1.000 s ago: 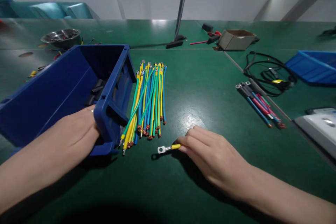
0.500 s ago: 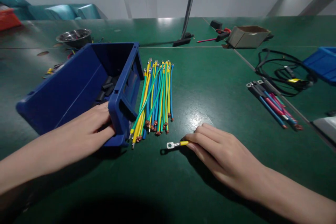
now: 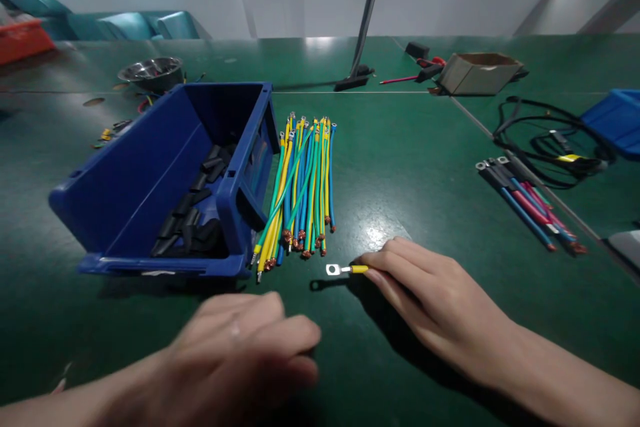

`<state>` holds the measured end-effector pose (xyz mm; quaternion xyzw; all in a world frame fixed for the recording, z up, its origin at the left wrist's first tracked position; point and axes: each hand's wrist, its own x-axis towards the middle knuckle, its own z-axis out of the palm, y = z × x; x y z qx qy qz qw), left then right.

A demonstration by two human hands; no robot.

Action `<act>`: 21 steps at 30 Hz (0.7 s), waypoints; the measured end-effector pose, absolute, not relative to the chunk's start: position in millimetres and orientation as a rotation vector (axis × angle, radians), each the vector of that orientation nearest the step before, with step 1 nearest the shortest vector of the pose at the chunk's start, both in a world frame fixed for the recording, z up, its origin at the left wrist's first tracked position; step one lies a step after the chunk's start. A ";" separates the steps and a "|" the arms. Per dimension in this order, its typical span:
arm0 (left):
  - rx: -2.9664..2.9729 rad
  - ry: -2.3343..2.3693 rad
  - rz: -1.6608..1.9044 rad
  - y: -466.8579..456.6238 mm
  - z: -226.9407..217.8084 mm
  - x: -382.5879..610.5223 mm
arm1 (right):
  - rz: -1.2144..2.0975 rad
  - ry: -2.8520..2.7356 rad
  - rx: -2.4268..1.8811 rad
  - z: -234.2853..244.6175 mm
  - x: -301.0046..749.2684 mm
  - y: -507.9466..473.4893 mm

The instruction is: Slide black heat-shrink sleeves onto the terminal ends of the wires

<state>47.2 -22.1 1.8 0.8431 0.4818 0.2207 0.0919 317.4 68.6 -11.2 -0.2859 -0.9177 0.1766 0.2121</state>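
Note:
My right hand (image 3: pixel 420 287) is closed around a yellow wire with a flat ring lug (image 3: pixel 333 269) at its end, pointing left just above the table. My left hand (image 3: pixel 250 347) hovers in front of the blue bin (image 3: pixel 235 193), fingers curled in and blurred by motion; whatever they pinch, if anything, is hidden. Inside the bin lie several short black sleeves (image 3: pixel 180 223). Between the bin and my right hand rests a bundle of green, yellow and blue wires (image 3: pixel 303 187), lugs at the far end and mostly bare copper at the near end.
To the right lie wires with black sleeves (image 3: pixel 523 200), beside a coiled black cable (image 3: pixel 545 140) and another blue bin (image 3: pixel 615 120). Farther back stand a cardboard box (image 3: pixel 477 75), a lamp stand (image 3: pixel 353 83) and a metal bowl (image 3: pixel 153 73).
My left hand has come out of the blue bin and moved right and toward me. My right hand keeps hold of the lugged wire, nearly in place. The view has shifted slightly.

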 end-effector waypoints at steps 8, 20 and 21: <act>2.571 1.237 0.509 -10.7 -9.5 70.2 | 0.476 -2.467 -0.796 -11.2 319.5 66.6; 2.464 1.440 0.595 -13.7 -14.6 68.0 | 0.397 -2.468 -0.716 -12.5 320.7 65.5; 2.466 1.447 0.612 -15.0 -16.9 68.5 | 0.382 -2.471 -0.711 -12.2 320.5 64.5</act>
